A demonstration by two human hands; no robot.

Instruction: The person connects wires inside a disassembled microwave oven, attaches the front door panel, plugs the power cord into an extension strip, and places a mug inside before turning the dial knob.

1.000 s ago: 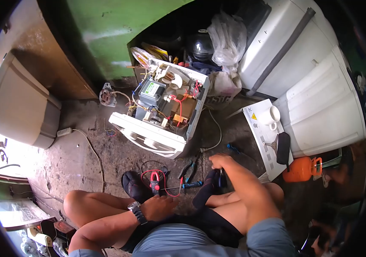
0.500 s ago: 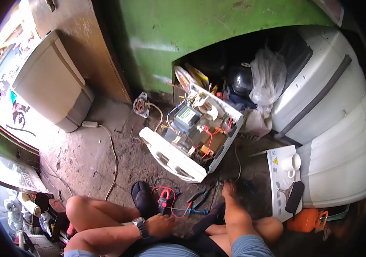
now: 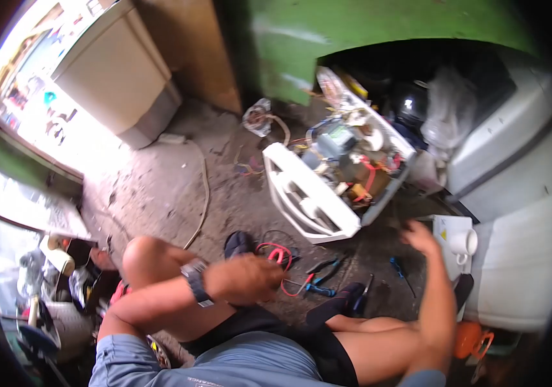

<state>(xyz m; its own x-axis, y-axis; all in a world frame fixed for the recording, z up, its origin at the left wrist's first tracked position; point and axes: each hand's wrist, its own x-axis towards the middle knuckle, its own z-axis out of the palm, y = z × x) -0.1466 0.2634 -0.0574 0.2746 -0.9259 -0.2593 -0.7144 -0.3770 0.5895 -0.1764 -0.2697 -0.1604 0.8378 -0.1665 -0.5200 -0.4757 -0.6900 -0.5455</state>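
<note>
My left hand, with a watch on its wrist, is raised near my knee. Motion smears its fingers. Just beyond it lies a red clamp meter with red and black leads, partly hidden by the hand. My right hand reaches out over the floor with its fingers apart and nothing visible in them. It is near the front corner of an opened microwave oven, whose wires and inner parts show. Blue-handled pliers and a blue screwdriver lie on the floor between my hands.
Another dark-handled tool lies by my foot. A white mug rests on a pale panel at right. A cable runs along the floor at left. A large beige appliance stands by the doorway.
The view has shifted, so the scene sits farther right and higher. My left hand has lifted away from beside the clamp meter. My right hand has moved right from the floor near the pliers.
</note>
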